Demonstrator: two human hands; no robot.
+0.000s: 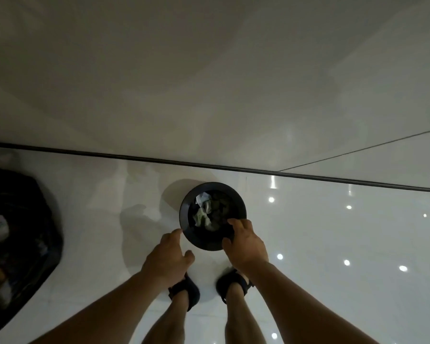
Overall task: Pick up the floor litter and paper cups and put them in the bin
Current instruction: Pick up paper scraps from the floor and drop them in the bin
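Bin: round black waste bin (pixel 212 186) at centre of the frame, upright on the glossy white floor (pixel 333 232), close to the pale wall (pixel 209 83).
Litter: crumpled paper (pixel 204 212) – white and greenish scraps – lies inside the bin.
Right hands-side: right hand (pixel 246 244) grips the bin's lower right rim, fingers over the edge, thumb on the outside.
Left hands-side: left hand (pixel 165 256) sits just beside the lower left rim, fingers loosely curled and holding nothing, one fingertip at the edge – contact unclear.
Feet: dark sandals (pixel 185 291) stand below the bin.
Left edge: black refuse bag (pixel 23 232), partly open, well apart from the bin.
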